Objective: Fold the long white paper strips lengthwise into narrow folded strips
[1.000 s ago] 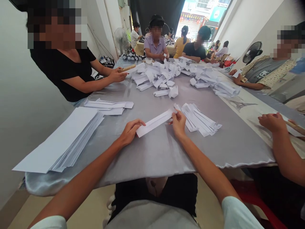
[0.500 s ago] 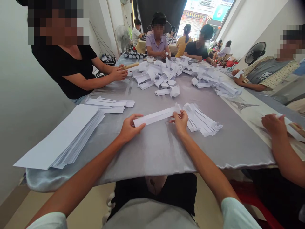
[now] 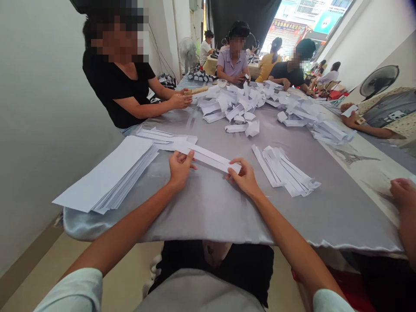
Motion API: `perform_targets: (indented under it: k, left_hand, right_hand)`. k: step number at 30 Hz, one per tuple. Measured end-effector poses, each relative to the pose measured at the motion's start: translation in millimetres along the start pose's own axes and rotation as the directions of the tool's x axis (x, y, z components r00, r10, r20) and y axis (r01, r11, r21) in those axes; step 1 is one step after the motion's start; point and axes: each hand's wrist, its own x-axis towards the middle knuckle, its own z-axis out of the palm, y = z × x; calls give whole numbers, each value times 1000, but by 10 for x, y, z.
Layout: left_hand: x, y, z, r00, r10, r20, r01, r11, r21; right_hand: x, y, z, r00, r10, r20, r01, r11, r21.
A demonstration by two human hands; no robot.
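A long folded strip of white paper [image 3: 208, 157] lies across the table in front of me, slanting down to the right. My left hand [image 3: 180, 169] pinches it near its left part, and my right hand [image 3: 243, 177] grips its right end. To the right of my right hand lies a loose pile of folded paper strips [image 3: 282, 171]. A tall stack of white paper sheets [image 3: 110, 173] sits to the left of my left hand, and a smaller pile of strips [image 3: 165, 138] lies just beyond it.
A grey satin cloth [image 3: 208, 216] covers the table. A large heap of folded white paper [image 3: 234, 108] fills the middle. Co-workers sit along both sides, one holding a wooden stick [image 3: 196, 91]. A co-worker's hand [image 3: 403, 195] rests at the right edge.
The strip has swung from slanting up to the right to slanting down to the right, with both hands still on it. The whole view has shifted as my head turned.
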Motion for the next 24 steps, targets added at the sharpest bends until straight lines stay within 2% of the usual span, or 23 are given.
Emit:
perform_targets:
  k: [6, 11, 14, 19, 24]
  left_hand:
    - [-105, -40, 50, 966, -113, 231, 103, 993, 54]
    - [-141, -41, 65, 921, -129, 369, 120, 992, 49]
    - [-140, -32, 64, 892, -125, 435, 118, 992, 43]
    - [-160, -36, 61, 818, -97, 567, 70, 995, 70]
    - [-194, -54, 52, 770, -110, 629, 48, 992, 114]
  right_hand:
    - [-77, -44, 63, 991, -88, 96, 101, 986, -133]
    - [-107, -33, 96, 945, -215, 246, 263, 948, -182]
    - [-111, -15, 101, 920, -247, 305, 309, 935, -173]
    - [-113, -28, 107, 931, -205, 302, 264, 949, -170]
    - [-108, -60, 140, 956, -141, 259, 177, 977, -121]
